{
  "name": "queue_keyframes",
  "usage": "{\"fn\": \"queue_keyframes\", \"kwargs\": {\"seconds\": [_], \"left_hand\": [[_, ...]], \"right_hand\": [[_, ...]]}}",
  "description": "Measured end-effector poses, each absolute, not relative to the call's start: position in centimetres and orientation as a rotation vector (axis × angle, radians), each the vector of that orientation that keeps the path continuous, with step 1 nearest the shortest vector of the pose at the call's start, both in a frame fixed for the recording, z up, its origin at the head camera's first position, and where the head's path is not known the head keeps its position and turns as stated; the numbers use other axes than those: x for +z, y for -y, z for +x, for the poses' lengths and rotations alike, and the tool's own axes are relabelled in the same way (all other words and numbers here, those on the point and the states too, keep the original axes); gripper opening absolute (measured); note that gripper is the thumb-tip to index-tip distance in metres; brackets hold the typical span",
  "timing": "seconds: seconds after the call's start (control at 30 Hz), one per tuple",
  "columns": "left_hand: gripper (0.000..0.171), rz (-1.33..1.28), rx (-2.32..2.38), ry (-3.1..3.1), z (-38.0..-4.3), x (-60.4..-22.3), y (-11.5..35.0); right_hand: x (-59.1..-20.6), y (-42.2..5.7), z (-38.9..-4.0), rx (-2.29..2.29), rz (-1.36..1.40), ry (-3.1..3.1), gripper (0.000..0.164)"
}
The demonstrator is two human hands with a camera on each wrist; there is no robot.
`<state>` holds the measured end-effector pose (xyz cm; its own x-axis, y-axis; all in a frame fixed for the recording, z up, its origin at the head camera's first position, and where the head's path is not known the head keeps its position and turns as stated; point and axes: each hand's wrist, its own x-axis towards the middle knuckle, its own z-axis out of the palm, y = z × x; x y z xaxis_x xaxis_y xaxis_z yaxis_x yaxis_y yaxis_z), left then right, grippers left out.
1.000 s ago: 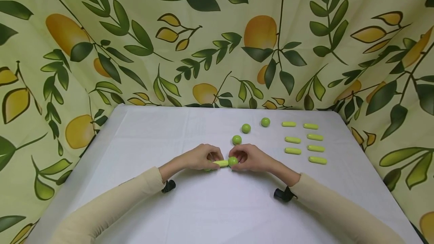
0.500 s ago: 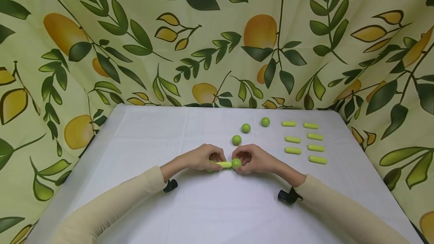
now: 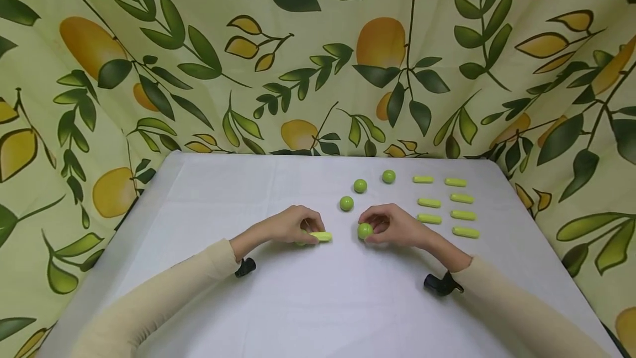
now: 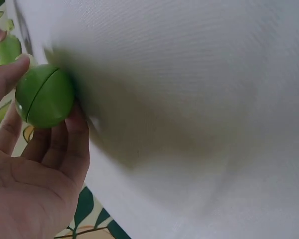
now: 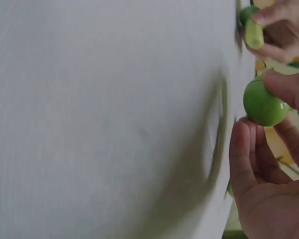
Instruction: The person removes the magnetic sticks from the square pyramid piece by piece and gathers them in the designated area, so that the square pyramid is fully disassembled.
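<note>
My left hand (image 3: 290, 224) pinches a short yellow-green ribbed stick (image 3: 323, 236) near the middle of the table. At the stick's left end sits a green ball (image 4: 45, 96) with a seam round it, mostly covered by the hand in the head view. A hand's width to the right, my right hand (image 3: 395, 226) grips a second green ball (image 3: 365, 231) between thumb and fingers. A gap separates this ball from the stick's bare end, which faces it in the right wrist view.
Behind the hands, three loose green balls (image 3: 346, 203) form a slanting line on the white-covered table (image 3: 223, 192). Several yellow-green sticks (image 3: 465, 232) lie in two columns at the right. A leaf-and-fruit patterned curtain (image 3: 318, 70) hangs around the back and sides.
Earlier the ball in my right hand touched the stick's right end. Now the right hand has moved right with that ball, apart from the stick; the left hand has shifted slightly left.
</note>
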<state>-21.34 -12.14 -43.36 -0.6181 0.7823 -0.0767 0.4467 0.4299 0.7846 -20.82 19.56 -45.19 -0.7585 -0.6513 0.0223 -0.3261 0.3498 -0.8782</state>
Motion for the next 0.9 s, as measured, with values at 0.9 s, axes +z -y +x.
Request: {"fn": "queue_keyframes", "kwargs": {"seconds": [0.9], "left_hand": [[0.018, 1.002, 0.991, -2.313, -21.3, -43.6, 11.8]], "right_hand": [[-45.1, -21.2, -24.7, -1.410, -0.634, -2.520, 0.037]]}}
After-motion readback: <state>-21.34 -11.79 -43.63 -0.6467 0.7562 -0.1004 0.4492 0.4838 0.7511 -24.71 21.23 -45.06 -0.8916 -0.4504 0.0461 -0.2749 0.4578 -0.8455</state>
